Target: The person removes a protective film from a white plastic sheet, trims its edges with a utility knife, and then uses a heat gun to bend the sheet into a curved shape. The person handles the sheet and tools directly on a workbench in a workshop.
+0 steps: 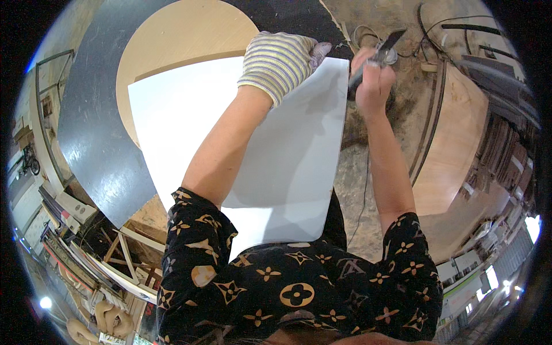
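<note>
A large white sheet panel [189, 125] with a curved outline lies in front of me, its near rounded end against my body. My left hand [278, 64], in a striped knit glove, is on the panel's far edge near the right corner, thumb pointing right. Beyond the panel's right edge, my bare right hand [374, 82] holds a blurred hand tool [386, 51] with a dark part and a metal part. The tool's exact kind cannot be told. Its lower end is close to the panel's right edge; whether it touches is unclear.
Under the panel are a round wooden board [181, 30] and a dark glossy sheet [95, 142]. A curved plywood piece [453, 146] and cables [424, 39] are on the right. Wooden frames and stacked strips [73, 258] stand at the lower left.
</note>
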